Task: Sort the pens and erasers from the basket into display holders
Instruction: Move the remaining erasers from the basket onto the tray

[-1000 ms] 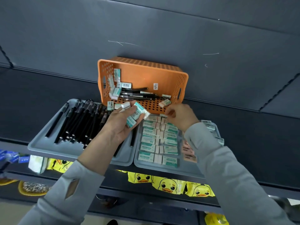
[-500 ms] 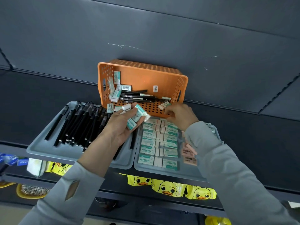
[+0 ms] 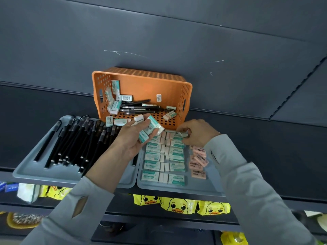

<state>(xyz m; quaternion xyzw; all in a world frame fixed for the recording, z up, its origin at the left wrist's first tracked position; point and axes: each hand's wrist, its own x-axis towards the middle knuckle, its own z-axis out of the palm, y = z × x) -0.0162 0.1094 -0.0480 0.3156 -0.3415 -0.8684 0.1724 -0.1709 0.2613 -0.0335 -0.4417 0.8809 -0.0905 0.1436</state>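
Head view: well past halfway. Clutching erasers [image 3: 152,128] in left hand [image 3: 133,140], pinching one eraser [image 3: 183,133] at tray [image 3: 194,188] with right hand [image 3: 199,134]. Yet to empty basket [image 3: 141,85] of pens [image 3: 141,108], erasers.

Print on erasers [image 3: 163,167] is too small to be read. Pen tray's [image 3: 28,172] near-right corner & most of one pen [image 3: 134,160] are covered by the L forearm [image 3: 109,165]. Eraser tray's [image 3: 177,189] right side & pink erasers [image 3: 197,164] are partly hidden by the R sleeve [image 3: 238,174]. The eraser [image 3: 183,133] pinched in the R hand [image 3: 198,134] is blurred. Duck packs [image 3: 177,205] are cut off on top by the shelf [image 3: 292,200].
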